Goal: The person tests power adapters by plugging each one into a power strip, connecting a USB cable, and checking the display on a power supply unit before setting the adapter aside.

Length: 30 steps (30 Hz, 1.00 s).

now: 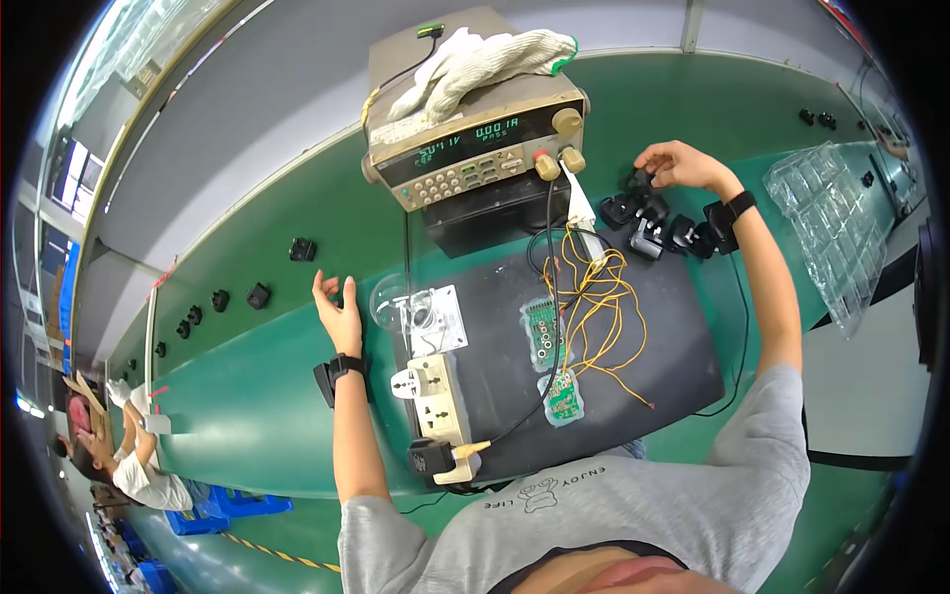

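Observation:
At the right, my right hand [685, 166] has its fingers closed on a black power adapter [639, 182], above a cluster of similar black adapters [648, 238]. My left hand [339, 315] is empty, thumb and fingers apart, over the green table beside the black mat [495, 351]. Near it are a white plate with a round clear part [435, 319] and a beige power strip [438, 416]. A black adapter [431, 457] is plugged into the strip's near end. Two green circuit boards [543, 335] with yellow wires [618, 297] rest on the mat.
A bench test instrument [475, 148] with a lit display stands at the back, a white glove [485, 64] on top. More black adapters [259, 295] lie along the left. Clear plastic trays [829, 228] are at the right. Another person [148, 475] sits far left.

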Tool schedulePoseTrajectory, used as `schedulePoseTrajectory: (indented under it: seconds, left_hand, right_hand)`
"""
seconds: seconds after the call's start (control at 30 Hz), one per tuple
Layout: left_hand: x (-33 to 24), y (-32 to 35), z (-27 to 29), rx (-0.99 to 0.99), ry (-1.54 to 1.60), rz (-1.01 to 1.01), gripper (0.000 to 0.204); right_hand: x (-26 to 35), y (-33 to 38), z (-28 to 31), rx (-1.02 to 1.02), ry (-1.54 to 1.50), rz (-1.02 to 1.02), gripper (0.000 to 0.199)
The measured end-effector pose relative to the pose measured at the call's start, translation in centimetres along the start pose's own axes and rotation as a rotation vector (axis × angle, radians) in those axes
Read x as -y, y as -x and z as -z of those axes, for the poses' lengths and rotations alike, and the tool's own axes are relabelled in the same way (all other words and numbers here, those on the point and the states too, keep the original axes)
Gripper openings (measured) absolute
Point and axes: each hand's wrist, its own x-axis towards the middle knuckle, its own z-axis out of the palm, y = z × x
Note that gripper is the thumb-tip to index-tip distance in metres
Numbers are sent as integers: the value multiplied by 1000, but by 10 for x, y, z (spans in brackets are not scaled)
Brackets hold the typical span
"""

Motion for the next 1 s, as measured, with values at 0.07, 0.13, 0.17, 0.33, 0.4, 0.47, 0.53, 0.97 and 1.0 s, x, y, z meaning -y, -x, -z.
schedulePoseTrajectory:
  seconds: [0.07,0.13,0.17,0.33,0.4,0.47,0.53,0.97,1.0]
  left_hand:
    - [1,0,2,-15,-43,-14,55]
    - [7,1,2,-28,10,-11,56]
    - [3,-1,-1,-31,10,-26,56]
    - [0,2,0,-59,48,-8,55]
    - [-4,6,1,-59,49,-2,55]
    - [-9,12,3,-43,82,-9,54]
    - [-9,21,11,-48,112,18,54]
    - [-20,52,28,-59,82,54,48]
    - [-20,53,28,-70,80,64,48]
  right_hand:
    - [12,3,-7,20,-34,-70,38]
    - [14,2,-20,-39,169,-140,41]
    - [-8,-5,-19,-83,368,-14,47]
    - [-19,-18,-36,-219,650,160,53]
    - [10,-4,-31,-194,520,71,51]
    - [9,2,-27,-269,524,124,48]
    - [41,23,-32,-320,212,18,43]
    - [183,92,-174,97,-855,-207,36]
    - [188,88,-183,146,-798,-258,39]
